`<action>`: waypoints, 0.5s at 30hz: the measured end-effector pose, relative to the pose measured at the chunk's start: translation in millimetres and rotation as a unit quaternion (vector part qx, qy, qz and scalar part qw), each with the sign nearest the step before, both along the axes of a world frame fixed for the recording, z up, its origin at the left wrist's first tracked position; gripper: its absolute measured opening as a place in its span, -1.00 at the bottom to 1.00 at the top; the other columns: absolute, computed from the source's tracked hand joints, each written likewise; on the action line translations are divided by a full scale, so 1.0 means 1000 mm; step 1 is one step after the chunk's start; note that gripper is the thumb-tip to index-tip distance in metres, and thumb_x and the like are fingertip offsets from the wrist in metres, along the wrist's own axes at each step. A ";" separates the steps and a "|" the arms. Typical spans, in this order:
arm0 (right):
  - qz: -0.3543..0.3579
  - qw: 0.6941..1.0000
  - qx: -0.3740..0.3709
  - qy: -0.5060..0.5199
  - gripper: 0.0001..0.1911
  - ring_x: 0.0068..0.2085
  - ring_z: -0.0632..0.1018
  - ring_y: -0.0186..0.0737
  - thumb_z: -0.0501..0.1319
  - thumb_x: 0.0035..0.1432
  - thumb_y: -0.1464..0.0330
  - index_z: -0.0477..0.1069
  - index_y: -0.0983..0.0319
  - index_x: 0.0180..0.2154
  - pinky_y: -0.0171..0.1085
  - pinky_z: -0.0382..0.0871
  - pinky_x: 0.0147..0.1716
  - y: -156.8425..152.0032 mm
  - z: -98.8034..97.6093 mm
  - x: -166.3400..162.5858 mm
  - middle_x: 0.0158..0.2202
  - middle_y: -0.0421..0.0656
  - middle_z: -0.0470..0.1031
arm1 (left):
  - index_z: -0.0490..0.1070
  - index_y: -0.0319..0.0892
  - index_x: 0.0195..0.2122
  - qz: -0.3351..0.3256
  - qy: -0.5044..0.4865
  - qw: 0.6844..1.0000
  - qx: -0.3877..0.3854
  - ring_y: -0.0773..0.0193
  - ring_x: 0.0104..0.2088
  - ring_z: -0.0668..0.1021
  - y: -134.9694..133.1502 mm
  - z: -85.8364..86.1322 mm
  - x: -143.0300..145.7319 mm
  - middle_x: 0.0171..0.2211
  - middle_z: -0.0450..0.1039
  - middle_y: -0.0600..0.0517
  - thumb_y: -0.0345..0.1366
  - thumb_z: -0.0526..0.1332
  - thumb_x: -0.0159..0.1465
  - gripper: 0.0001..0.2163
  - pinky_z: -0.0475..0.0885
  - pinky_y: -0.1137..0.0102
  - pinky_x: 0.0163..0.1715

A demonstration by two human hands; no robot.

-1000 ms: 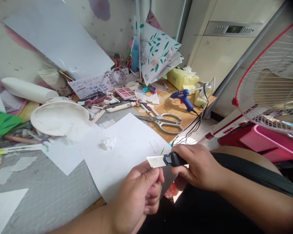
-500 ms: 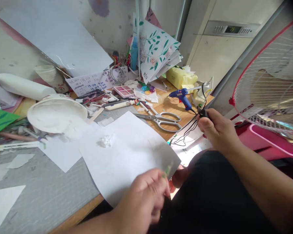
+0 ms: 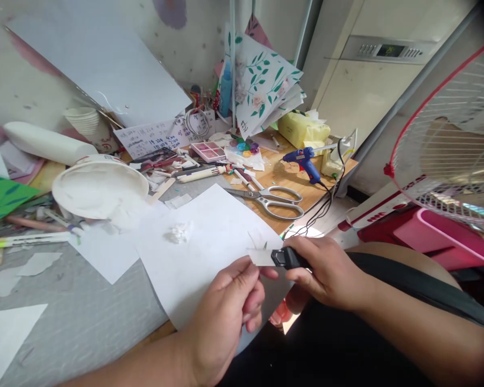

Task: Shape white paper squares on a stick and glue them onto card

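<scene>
My right hand point(image 3: 326, 269) grips the black handle of a utility knife point(image 3: 288, 258), its broad blade point(image 3: 262, 258) pointing left. The blade's tip lies at the fingertips of my left hand point(image 3: 232, 301), which is closed in a pinch. A thin green piece point(image 3: 265, 245) shows just above the blade, partly hidden by it; its pinched end is out of sight. Below both hands, a white sheet of paper point(image 3: 210, 269) hangs past the table's edge. A small crumpled white heap point(image 3: 179, 232) rests on that sheet.
Silver scissors point(image 3: 280, 201) and a blue glue gun point(image 3: 304, 161) with hanging cables lie behind the hands. A white bowl point(image 3: 99, 188) stands on the left among pens and paper scraps. On the right are a fan point(image 3: 460, 140) and a pink bin point(image 3: 443, 236).
My right hand has brought the knife left and down from beside the glue gun, its blade now showing at my left fingertips. My left hand has shifted slightly left. The view has moved a little.
</scene>
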State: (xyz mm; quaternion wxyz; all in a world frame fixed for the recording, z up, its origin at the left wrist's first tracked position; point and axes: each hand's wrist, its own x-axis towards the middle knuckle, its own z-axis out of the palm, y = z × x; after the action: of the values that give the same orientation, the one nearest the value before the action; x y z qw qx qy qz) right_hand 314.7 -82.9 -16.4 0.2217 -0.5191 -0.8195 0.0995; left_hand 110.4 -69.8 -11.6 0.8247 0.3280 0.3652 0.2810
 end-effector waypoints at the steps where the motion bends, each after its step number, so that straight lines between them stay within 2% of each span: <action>1: 0.005 1.000 0.004 -0.007 -0.38 -0.51 0.42 -0.26 -0.21 0.29 -0.07 0.34 0.28 -0.26 -0.32 0.15 -0.52 0.000 0.000 -0.001 -0.50 -0.15 0.42 | 0.30 -0.20 -0.43 0.012 0.000 1.000 0.014 0.45 -0.62 0.08 0.000 -0.001 0.000 -0.63 0.06 0.20 -0.25 0.11 0.30 -0.81 0.09 0.50 -0.60; 4: -0.002 0.999 0.021 -0.025 -0.36 -0.51 0.41 -0.24 -0.21 0.29 -0.08 0.35 0.30 -0.30 -0.30 0.13 -0.53 0.000 -0.001 -0.004 -0.51 -0.14 0.41 | 0.21 -0.18 -0.53 0.031 0.014 0.998 0.060 0.41 -0.56 0.18 0.002 -0.004 0.000 -0.59 0.11 0.16 -0.29 0.12 0.26 -0.77 0.16 0.45 -0.51; 7: -0.017 0.998 0.038 -0.041 -0.35 -0.53 0.40 -0.24 -0.22 0.29 -0.08 0.36 0.30 -0.33 -0.29 0.10 -0.54 0.000 0.000 -0.006 -0.52 -0.15 0.40 | 0.22 -0.18 -0.53 0.038 0.049 0.993 0.101 0.36 -0.49 0.23 0.003 -0.009 -0.002 -0.56 0.15 0.13 -0.27 0.11 0.27 -0.77 0.19 0.40 -0.43; 15: -0.041 0.990 0.097 -0.092 -0.38 -0.57 0.36 -0.24 -0.21 0.32 -0.02 0.36 0.29 -0.39 -0.28 0.01 -0.58 0.000 0.001 -0.009 -0.56 -0.17 0.36 | 0.39 -0.14 -0.34 0.041 0.100 0.988 0.113 0.34 -0.44 0.24 0.000 -0.015 -0.005 -0.46 0.23 0.11 -0.09 0.13 0.31 -0.77 0.20 0.39 -0.37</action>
State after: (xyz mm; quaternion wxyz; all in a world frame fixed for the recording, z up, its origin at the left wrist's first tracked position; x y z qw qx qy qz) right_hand 305.4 -82.5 -15.0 0.1988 -0.5352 -0.8202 -0.0372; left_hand 105.7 -70.2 -26.3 0.7295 0.4300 0.4247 0.3203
